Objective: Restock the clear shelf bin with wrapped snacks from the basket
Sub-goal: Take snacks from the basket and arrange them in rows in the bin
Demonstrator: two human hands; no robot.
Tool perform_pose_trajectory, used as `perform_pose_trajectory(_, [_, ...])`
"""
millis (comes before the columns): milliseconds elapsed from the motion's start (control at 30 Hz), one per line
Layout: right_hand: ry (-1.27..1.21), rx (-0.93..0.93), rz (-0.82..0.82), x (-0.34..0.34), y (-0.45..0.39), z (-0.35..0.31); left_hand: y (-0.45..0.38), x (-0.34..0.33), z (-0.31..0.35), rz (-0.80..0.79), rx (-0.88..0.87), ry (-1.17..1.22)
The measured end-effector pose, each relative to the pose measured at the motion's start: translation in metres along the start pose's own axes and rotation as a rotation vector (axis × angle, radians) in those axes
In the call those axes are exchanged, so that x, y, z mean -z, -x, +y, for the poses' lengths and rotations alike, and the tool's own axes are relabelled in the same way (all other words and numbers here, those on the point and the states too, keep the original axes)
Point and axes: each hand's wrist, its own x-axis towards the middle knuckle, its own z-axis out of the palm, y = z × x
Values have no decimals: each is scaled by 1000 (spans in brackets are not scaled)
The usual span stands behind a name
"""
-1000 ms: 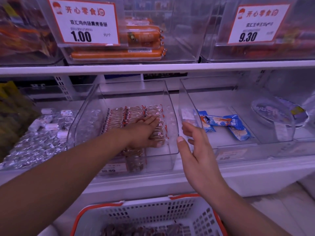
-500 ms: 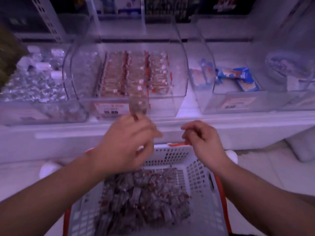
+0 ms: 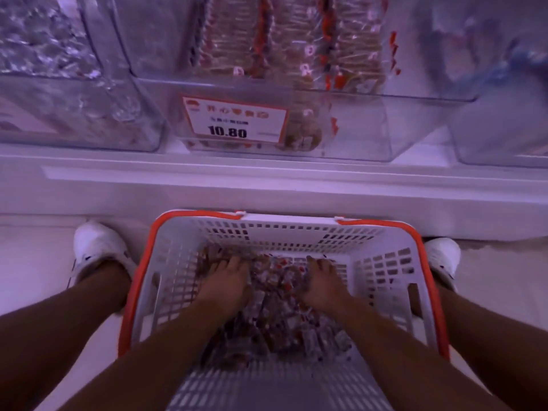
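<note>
A white basket with an orange rim (image 3: 139, 262) stands on the floor between my feet, holding a pile of wrapped snacks (image 3: 278, 312) in clear red-and-brown packets. My left hand (image 3: 228, 283) and my right hand (image 3: 323, 286) both lie on top of that pile, fingers stretched forward and spread, fingertips sunk among the packets. Neither hand visibly holds a packet. Above, on the white shelf, sits the clear shelf bin (image 3: 358, 129). Rows of the same snacks (image 3: 296, 40) lie inside it.
A price tag reading 10.80 (image 3: 234, 120) hangs on the bin's front. A clear bin of silver-wrapped items (image 3: 44, 40) stands to its left, another clear bin (image 3: 498, 129) to its right. The white shelf edge (image 3: 267, 185) juts out above the basket. My white shoes (image 3: 98, 247) flank it.
My left hand left the shelf bin and both hands dropped into the basket onto the snack pile. My view tilted down from the shelves to the basket.
</note>
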Motion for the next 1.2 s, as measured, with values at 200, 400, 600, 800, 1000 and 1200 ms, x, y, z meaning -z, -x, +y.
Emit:
perform_pose_trajectory(200, [213,99,159,-49,-22,-9,-37,-10,31,-20,-42,65])
perform_pose_trajectory(400, [-294,40,127,-39,-34,3,-61,-19,58,-92,383,455])
perform_pose_trajectory(600, [-392,17,98,-30,-26,16,-59,-27,65,-60,197,393])
perform_pose_trajectory(800, [-507,-132,-1,-27,-6,40,-61,-30,76,-104,-22,148])
perform_pose_trajectory(1000, [-590,-175,97,-6,0,76,-61,-34,90,-125,-106,219])
perform_pose_trajectory(1200, [-444,-117,22,-14,-12,53,-43,-49,95,-86,-118,297])
